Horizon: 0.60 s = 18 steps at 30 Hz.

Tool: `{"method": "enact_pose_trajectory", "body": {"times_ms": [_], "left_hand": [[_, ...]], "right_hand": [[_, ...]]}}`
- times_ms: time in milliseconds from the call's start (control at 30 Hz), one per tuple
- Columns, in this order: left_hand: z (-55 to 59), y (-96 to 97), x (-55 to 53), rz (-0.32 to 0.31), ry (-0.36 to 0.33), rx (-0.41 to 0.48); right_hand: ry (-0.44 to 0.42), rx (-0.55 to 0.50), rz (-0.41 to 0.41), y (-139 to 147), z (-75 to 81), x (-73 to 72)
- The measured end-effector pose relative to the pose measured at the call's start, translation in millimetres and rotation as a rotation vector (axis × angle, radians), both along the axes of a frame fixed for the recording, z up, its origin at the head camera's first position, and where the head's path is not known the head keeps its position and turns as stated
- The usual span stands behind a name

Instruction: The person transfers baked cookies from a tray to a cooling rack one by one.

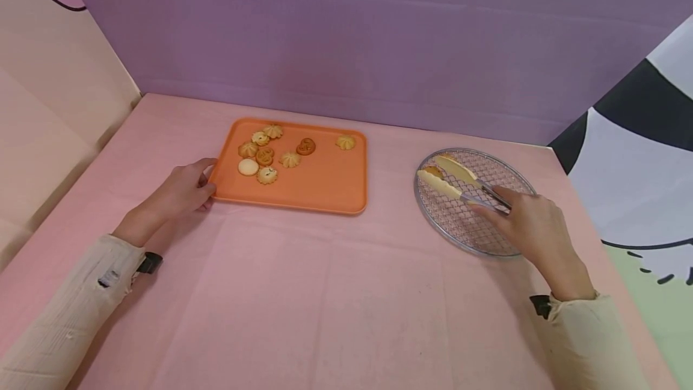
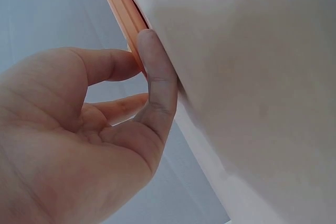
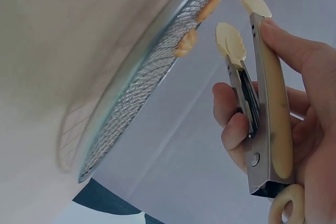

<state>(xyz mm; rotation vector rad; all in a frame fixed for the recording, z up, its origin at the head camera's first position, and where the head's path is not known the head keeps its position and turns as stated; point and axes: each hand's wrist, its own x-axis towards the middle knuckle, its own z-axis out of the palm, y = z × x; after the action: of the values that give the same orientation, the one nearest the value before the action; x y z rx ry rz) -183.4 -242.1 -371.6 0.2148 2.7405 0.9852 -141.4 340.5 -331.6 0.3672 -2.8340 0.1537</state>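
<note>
Tongs (image 3: 275, 108), grasped in fingers (image 3: 226, 100) of right hand (image 1: 533, 221), tips parted near cookies (image 3: 187, 43) on wire rack (image 1: 465, 221); orange tray (image 1: 325, 185), edge pinched by left hand (image 1: 186, 188); apparent step, picking up; next move calls for gentle closing

A purple wall (image 1: 346, 41) rises behind the pink-covered table (image 1: 325, 306), a cream wall (image 1: 43, 101) standing at left.

i see both arms (image 1: 70, 312) stretched forward, well apart; the left hand (image 1: 186, 188) pinches with bent fingers (image 2: 113, 65), while the right hand (image 1: 533, 221) curls in a grip.
</note>
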Motion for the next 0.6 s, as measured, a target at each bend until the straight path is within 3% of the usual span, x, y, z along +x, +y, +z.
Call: {"method": "enact_pose_trajectory", "body": {"times_ms": [600], "left_hand": [[0.1, 0.7, -1.8, -0.009, -0.003, -0.010]], "right_hand": [[0.046, -0.033, 0.061, -34.7, 8.3, 12.0]]}}
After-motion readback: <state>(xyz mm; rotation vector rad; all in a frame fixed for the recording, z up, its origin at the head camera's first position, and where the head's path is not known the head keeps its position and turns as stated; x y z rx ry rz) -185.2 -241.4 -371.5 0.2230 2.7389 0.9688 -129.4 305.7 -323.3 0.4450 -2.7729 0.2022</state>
